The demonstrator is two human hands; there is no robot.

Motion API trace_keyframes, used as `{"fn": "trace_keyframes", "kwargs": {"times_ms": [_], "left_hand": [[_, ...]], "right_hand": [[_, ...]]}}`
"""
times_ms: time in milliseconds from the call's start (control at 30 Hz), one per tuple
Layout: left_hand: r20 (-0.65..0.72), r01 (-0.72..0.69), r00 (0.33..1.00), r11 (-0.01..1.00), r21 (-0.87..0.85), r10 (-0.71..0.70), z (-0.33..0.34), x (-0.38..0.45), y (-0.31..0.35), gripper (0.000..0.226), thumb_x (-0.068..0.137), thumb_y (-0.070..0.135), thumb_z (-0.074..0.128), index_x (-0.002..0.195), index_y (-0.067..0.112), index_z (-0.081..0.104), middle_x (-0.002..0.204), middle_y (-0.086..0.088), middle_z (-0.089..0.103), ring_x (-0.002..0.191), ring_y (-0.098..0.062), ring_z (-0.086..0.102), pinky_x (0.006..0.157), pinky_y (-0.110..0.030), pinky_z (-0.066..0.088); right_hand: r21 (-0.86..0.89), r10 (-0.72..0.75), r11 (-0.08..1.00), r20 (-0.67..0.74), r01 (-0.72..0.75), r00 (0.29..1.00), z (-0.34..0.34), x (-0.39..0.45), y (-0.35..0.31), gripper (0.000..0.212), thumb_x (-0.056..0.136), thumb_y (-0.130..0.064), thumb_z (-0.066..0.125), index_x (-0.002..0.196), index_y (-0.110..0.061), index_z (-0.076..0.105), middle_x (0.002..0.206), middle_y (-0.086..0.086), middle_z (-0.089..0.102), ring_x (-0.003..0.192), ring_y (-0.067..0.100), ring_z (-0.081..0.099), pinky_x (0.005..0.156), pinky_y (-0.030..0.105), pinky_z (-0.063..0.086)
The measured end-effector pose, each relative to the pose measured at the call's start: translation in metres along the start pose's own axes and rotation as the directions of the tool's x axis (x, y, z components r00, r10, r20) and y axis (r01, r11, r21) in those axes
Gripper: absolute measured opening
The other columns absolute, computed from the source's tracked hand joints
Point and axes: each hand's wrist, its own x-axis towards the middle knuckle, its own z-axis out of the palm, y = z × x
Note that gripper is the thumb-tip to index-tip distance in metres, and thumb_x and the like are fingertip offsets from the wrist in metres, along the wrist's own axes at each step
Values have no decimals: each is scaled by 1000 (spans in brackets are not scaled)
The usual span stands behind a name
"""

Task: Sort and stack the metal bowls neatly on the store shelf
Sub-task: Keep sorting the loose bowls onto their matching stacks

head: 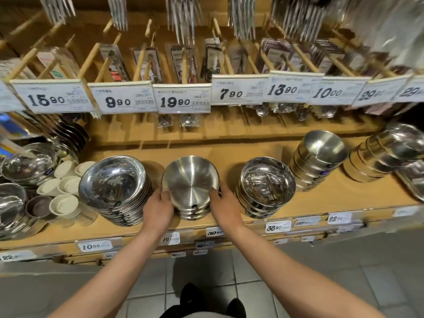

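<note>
A short stack of brushed metal bowls [190,182] stands at the middle of the wooden shelf [344,198]. My left hand [158,208] grips its left side and my right hand [223,208] grips its right side, thumbs on the top bowl's rim. To the left sits a tall stack of shiny wide bowls [114,188]. On the right stand a stack of mirror-finish bowls [267,185], a taller stack of deep bowls [320,154] and another stack [385,152] at the far right.
Cream and brown cups [63,191] and more shiny bowls [13,198] crowd the shelf's left end. Price tags [182,99] and hanging packaged cutlery [183,63] overhang the back. Bare shelf lies behind the bowls. Grey floor tiles [344,283] are below.
</note>
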Motion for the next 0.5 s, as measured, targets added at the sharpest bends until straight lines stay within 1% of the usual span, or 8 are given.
{"fn": "trace_keyframes", "kwargs": {"times_ms": [67, 167, 233, 300, 367, 400, 433, 500], "left_hand": [[1, 2, 1000, 1000, -21, -2, 0, 0, 3, 31, 102, 36, 37, 115, 24, 63, 116, -8, 66, 111, -31, 60, 102, -52, 48], [-13, 2, 1000, 999, -35, -3, 2, 1, 5, 31, 103, 36, 37, 120, 27, 62, 114, -4, 63, 107, -26, 57, 97, -44, 47], [-23, 6, 1000, 999, -48, -7, 3, 3, 4, 30, 104, 35, 38, 121, 26, 61, 115, -3, 63, 106, -24, 56, 94, -42, 46], [-11, 16, 1000, 997, -82, -17, 3, 1, 5, 32, 104, 34, 39, 126, 25, 61, 121, -3, 65, 111, -24, 58, 97, -43, 48], [-3, 13, 1000, 994, -113, -13, 4, -1, 6, 39, 105, 31, 39, 141, 29, 55, 130, -2, 64, 121, -25, 58, 106, -48, 47], [-3, 16, 1000, 992, -126, -16, 4, -1, 6, 41, 104, 30, 40, 144, 32, 53, 133, -1, 64, 123, -26, 58, 107, -50, 47], [-3, 27, 1000, 991, -134, -27, 4, -1, 7, 42, 104, 30, 41, 144, 32, 52, 134, -2, 64, 124, -28, 58, 107, -52, 47], [-2, 55, 998, 987, -148, -56, 3, 1, 9, 43, 102, 28, 41, 143, 29, 55, 133, -6, 65, 122, -31, 60, 103, -54, 50]], "right_hand": [[12, 22, 1000, -2, -22, 1000, 1, 0, -3, 34, 106, -27, 40, 137, -25, 54, 127, 2, 63, 117, 22, 57, 99, 36, 45], [4, 55, 998, -12, -55, 998, 2, 2, -2, 40, 109, -31, 32, 138, -16, 54, 135, 10, 60, 126, 27, 53, 109, 42, 41], [4, 48, 999, -31, -48, 998, 2, 3, -2, 41, 109, -28, 29, 135, -11, 55, 134, 13, 61, 126, 29, 53, 108, 40, 41], [-1, 41, 999, -69, -41, 997, 4, 3, -2, 39, 109, -24, 30, 135, -8, 54, 134, 14, 60, 127, 30, 53, 106, 39, 41], [-12, 35, 999, -116, -37, 993, 7, 1, -2, 42, 108, -22, 33, 147, -9, 45, 145, 13, 54, 135, 31, 48, 111, 38, 38], [-31, 28, 999, -140, -32, 990, 8, 0, -3, 44, 108, -19, 35, 150, -9, 41, 146, 14, 52, 136, 32, 47, 111, 37, 37], [-65, 15, 998, -161, -26, 987, 8, 0, -4, 44, 106, -16, 37, 149, -10, 42, 143, 16, 54, 133, 34, 49, 106, 36, 39], [-138, -10, 990, -181, -16, 983, 7, 2, -6, 38, 103, -10, 42, 139, -10, 52, 126, 19, 61, 119, 35, 56, 94, 37, 44]]}}
